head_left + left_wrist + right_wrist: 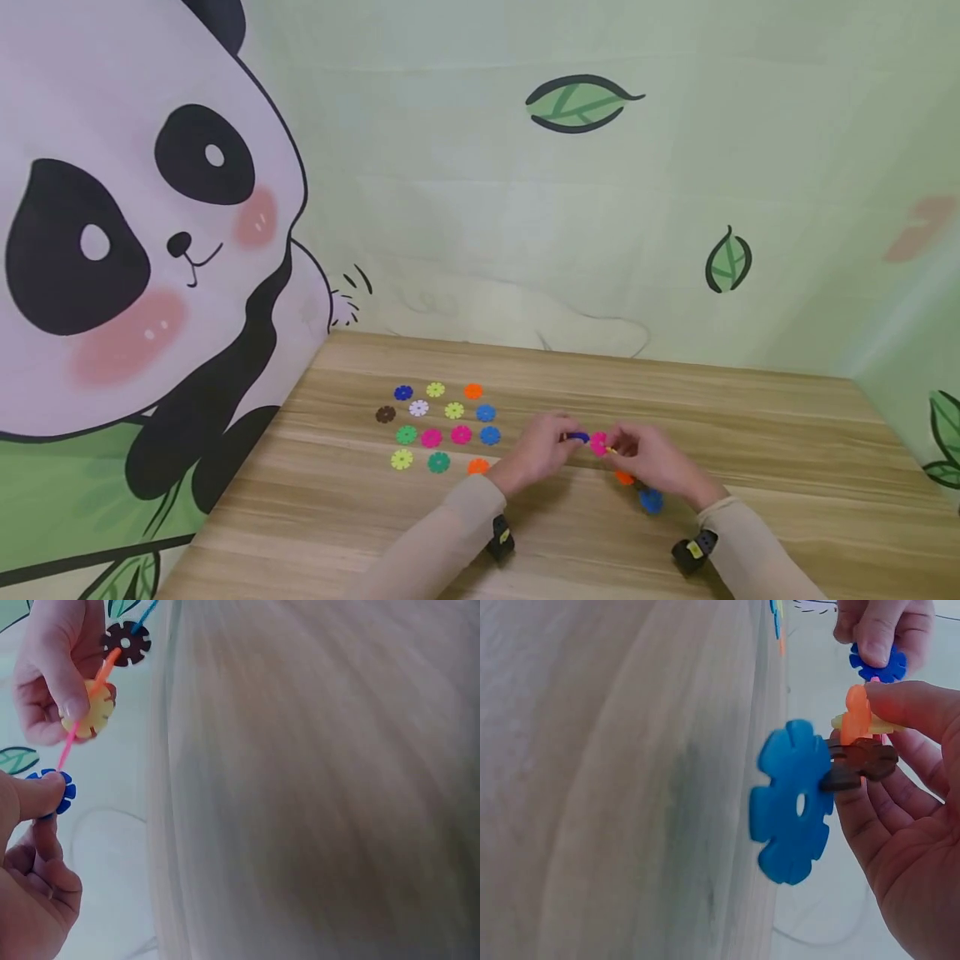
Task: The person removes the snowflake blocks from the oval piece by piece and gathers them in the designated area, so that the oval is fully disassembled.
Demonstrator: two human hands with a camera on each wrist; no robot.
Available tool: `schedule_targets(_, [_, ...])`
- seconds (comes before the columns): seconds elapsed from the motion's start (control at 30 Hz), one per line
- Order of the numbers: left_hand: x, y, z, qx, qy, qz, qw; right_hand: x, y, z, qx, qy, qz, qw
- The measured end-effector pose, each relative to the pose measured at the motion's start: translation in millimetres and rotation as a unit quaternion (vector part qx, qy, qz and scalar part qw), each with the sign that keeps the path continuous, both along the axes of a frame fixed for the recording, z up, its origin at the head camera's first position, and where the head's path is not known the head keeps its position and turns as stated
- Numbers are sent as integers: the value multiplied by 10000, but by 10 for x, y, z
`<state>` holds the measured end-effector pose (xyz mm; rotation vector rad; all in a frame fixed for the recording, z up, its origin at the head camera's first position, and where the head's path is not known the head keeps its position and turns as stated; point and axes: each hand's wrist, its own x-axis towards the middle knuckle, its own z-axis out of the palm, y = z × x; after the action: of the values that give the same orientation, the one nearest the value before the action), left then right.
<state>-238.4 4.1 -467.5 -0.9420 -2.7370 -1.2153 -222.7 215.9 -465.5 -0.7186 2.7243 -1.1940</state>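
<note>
My left hand (536, 454) pinches a dark blue notched plastic disc (69, 792) between thumb and finger. Edge-on, a pink disc (598, 443) spans from it to a yellow disc (91, 714). My right hand (658, 460) grips that yellow disc with thumb and fingers. From the yellow one a chain runs on: an orange disc (856, 716), a brown disc (870, 759), then a lighter blue disc (793, 802) at the free end, hanging above the table. Whether the dark blue disc is slotted into the pink one or only touches it, I cannot tell.
On the wooden table (337, 517), left of my hands, several loose discs lie flat in rough rows, among them a white disc (418, 408) and a green disc (438, 462). A panda-printed cloth wall (450, 208) stands behind the table and at its left.
</note>
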Motion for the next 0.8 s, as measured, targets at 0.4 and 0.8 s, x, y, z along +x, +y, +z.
schedule_targets(0.4, [-156,-351,36,464,-948,423,9935,-7,39,-42,-15,114,-1,9999])
schedule_targets(0.8, [-371,-680,62,326,-1176,827,9891,-20,68,-62,83,173,-70,9998])
